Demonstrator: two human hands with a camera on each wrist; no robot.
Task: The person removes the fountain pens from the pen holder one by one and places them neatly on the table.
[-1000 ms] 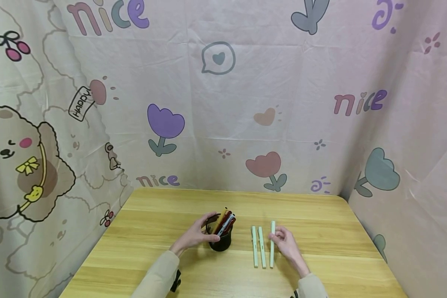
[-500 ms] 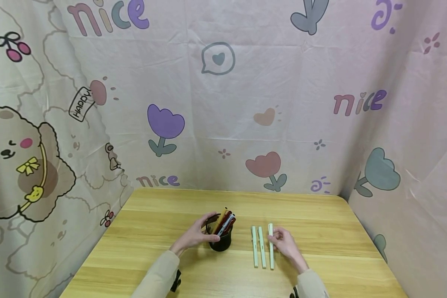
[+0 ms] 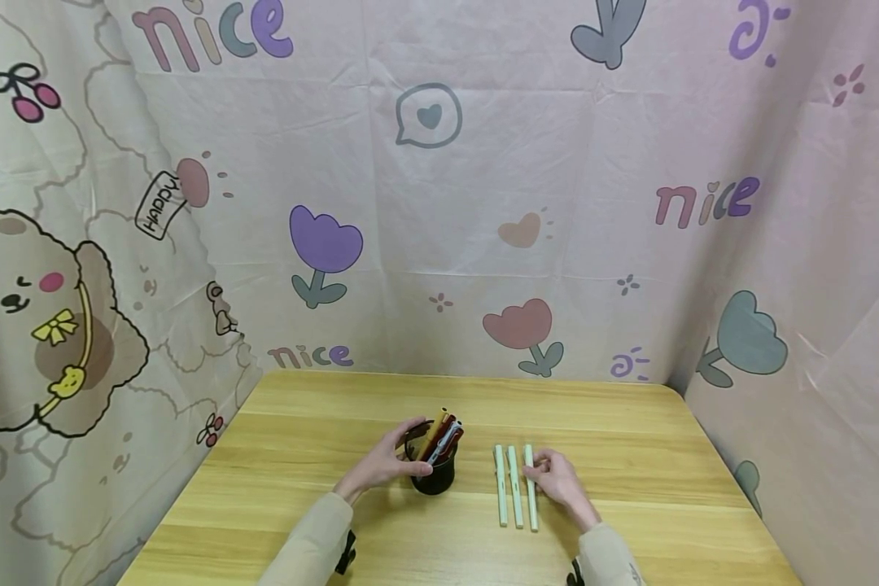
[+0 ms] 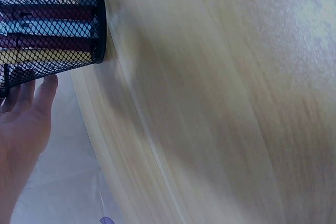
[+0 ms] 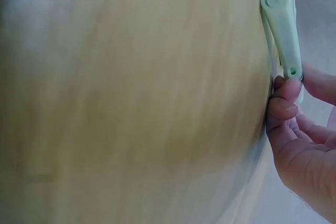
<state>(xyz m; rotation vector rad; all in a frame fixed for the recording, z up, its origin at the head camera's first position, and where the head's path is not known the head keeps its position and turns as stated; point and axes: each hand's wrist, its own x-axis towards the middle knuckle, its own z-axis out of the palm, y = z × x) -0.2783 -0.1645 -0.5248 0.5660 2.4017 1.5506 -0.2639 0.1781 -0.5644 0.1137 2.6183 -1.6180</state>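
Note:
My left hand [image 3: 382, 466] grips a black mesh pen holder [image 3: 434, 483], thumb at the near side and fingers round the far rim. Yellow, dark red and light blue pens [image 3: 441, 438] stand leaning in it; the left wrist view shows them through the mesh [image 4: 47, 27]. To the right, my right hand [image 3: 560, 480] pinches a light green pen [image 3: 532, 503] between thumb and fingers, close over the table. Two matching green pens, one on the left [image 3: 501, 488] and one in the middle [image 3: 515, 490], lie beside it, roughly parallel. In the right wrist view the pinched pen's end [image 5: 286, 35] points up.
The wooden table [image 3: 300, 415] reaches back to a printed cloth [image 3: 439, 244] that hangs behind it and along both sides. Black straps [image 3: 347, 553] show at my wrists.
My right hand has moved the third green pen a little left and toward me, nearer to the other two. The left hand and the pen holder have stayed still.

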